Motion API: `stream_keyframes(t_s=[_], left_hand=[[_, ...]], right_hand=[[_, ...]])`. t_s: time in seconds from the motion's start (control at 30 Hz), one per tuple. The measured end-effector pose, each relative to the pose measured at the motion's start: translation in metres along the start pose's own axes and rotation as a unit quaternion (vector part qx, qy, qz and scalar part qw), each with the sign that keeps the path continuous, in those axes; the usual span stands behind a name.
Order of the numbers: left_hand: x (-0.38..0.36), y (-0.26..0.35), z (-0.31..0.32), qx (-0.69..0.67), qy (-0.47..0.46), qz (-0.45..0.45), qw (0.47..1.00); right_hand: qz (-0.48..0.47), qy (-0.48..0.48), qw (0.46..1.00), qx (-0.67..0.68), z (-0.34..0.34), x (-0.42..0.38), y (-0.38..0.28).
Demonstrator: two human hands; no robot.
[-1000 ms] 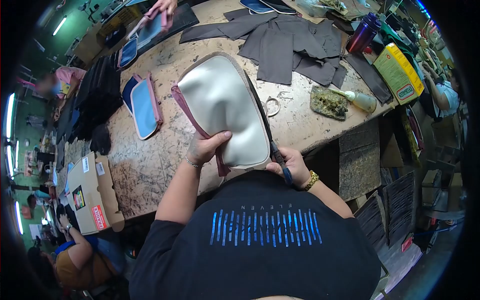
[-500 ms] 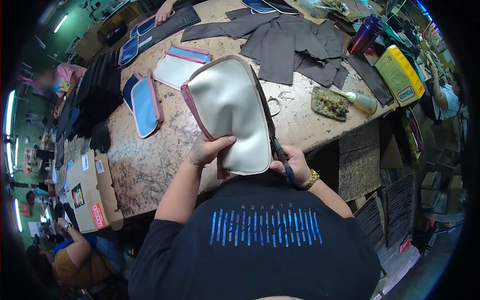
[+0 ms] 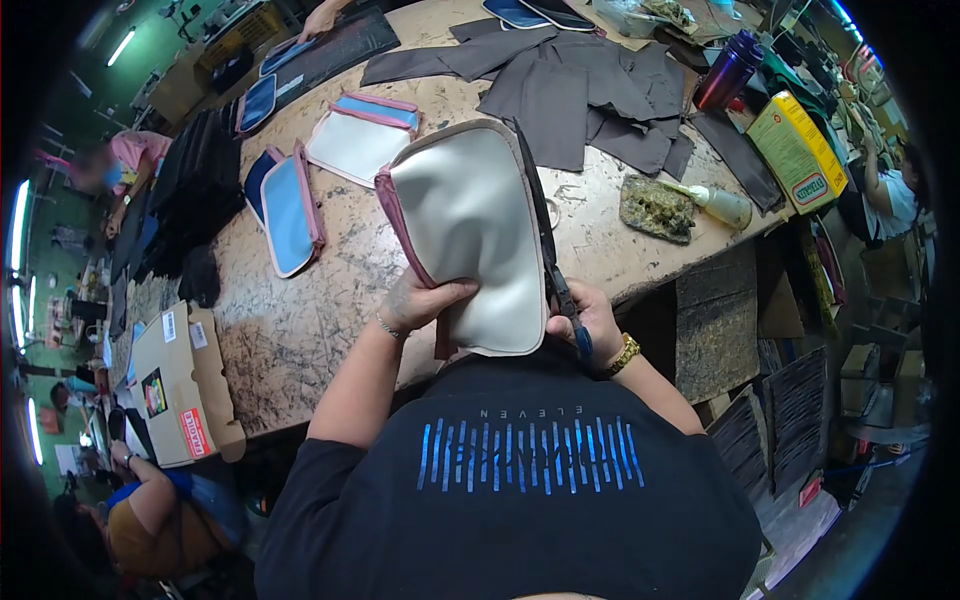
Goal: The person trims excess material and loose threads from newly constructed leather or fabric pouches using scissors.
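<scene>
My left hand (image 3: 425, 300) grips the lower left edge of a cream pouch panel (image 3: 475, 225) with pink trim, held up over the worn workbench (image 3: 300, 320). My right hand (image 3: 590, 320) is shut on long black scissors (image 3: 545, 235) with blue handles. Their blades run along the panel's right edge, point away from me.
A cream and blue pouch (image 3: 355, 135) and blue pouches (image 3: 285, 210) lie left of the panel. Grey fabric pieces (image 3: 590, 85) are piled at the back. A glue bottle (image 3: 720, 202), a crusted pad (image 3: 657, 207), a yellow box (image 3: 795, 150) and a purple bottle (image 3: 728, 68) stand right. Another person's hand (image 3: 318, 18) works far back.
The panel has shifted right and turned a little in my hands, with the scissors following its edge. The other person has laid a cream and blue pouch on the bench.
</scene>
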State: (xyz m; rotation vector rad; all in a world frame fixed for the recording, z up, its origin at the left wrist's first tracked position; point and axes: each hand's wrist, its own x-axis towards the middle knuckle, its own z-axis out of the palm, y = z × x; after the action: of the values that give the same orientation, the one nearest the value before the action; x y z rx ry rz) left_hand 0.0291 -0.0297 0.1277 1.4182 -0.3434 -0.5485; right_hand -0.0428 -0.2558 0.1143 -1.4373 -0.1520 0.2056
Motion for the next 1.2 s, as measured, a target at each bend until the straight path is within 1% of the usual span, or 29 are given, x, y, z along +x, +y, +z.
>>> stream_keyframes(t_s=[0.07,0.17,0.23,0.3,0.37,0.43,0.57,0.63,0.67,0.73,0.83,0.87,0.9,0.93,0.97,1.03,1.07,1.17,1.2], left_hand=[[-0.001,0.002,0.001,0.005,0.0,-0.009,1.0],[-0.001,0.006,-0.002,0.008,-0.008,-0.027,1.0],[-0.001,0.009,-0.003,0.006,-0.013,-0.038,0.999],[-0.002,0.012,-0.003,0.045,-0.025,-0.002,0.999],[-0.001,0.009,-0.006,0.035,-0.025,-0.017,0.999],[-0.001,0.008,-0.008,0.026,-0.022,-0.031,0.999],[-0.003,0.006,-0.01,0.03,-0.027,-0.021,0.999],[-0.001,0.01,-0.012,0.033,-0.036,-0.017,0.999],[-0.002,0.016,-0.012,0.055,-0.035,-0.035,0.997],[-0.002,0.019,-0.012,0.078,-0.035,-0.053,0.995],[-0.003,0.02,-0.018,0.061,-0.038,-0.037,0.997],[-0.002,0.018,-0.026,0.084,-0.046,-0.064,0.993],[-0.002,0.02,-0.029,0.106,-0.053,-0.091,0.989],[-0.002,0.026,-0.031,0.118,-0.063,-0.087,0.987],[-0.002,0.029,-0.033,0.118,-0.062,-0.087,0.987],[-0.002,0.034,-0.037,0.129,-0.077,-0.038,0.988],[-0.003,0.037,-0.04,0.147,-0.079,-0.073,0.983],[-0.003,0.038,-0.051,0.177,-0.106,-0.066,0.976],[-0.002,0.044,-0.048,0.171,-0.096,-0.059,0.979]], right_hand=[[0.015,0.012,1.0,-0.004,0.003,-0.001,-0.003],[-0.001,0.025,1.0,0.014,0.001,0.002,0.004],[-0.047,0.016,0.998,-0.024,-0.004,0.007,0.007],[-0.062,0.009,0.998,-0.012,-0.004,0.012,-0.001],[-0.079,0.002,0.997,-0.001,-0.004,0.013,-0.004],[-0.025,0.013,0.999,-0.023,-0.004,0.013,-0.001],[-0.025,0.042,0.997,-0.061,-0.002,0.011,0.001],[-0.026,0.03,0.999,-0.038,-0.003,0.013,0.004],[-0.025,0.031,0.998,-0.038,-0.002,0.015,0.001],[-0.074,0.012,0.997,0.017,0.0,0.021,-0.009],[-0.055,0.015,0.998,-0.002,-0.005,0.021,-0.011],[-0.055,0.014,0.998,-0.002,-0.006,0.02,-0.009],[-0.027,0.023,0.999,-0.029,-0.007,0.019,-0.006],[0.002,0.033,0.998,-0.055,-0.009,0.017,-0.003],[0.003,0.032,0.998,-0.055,-0.011,0.016,-0.001],[0.005,0.009,0.998,-0.062,-0.016,0.016,0.002],[0.006,0.009,0.998,-0.062,-0.015,0.016,0.0],[0.012,-0.006,1.0,-0.025,-0.015,0.016,-0.008],[-0.001,-0.016,1.0,-0.019,-0.016,0.017,-0.009]])
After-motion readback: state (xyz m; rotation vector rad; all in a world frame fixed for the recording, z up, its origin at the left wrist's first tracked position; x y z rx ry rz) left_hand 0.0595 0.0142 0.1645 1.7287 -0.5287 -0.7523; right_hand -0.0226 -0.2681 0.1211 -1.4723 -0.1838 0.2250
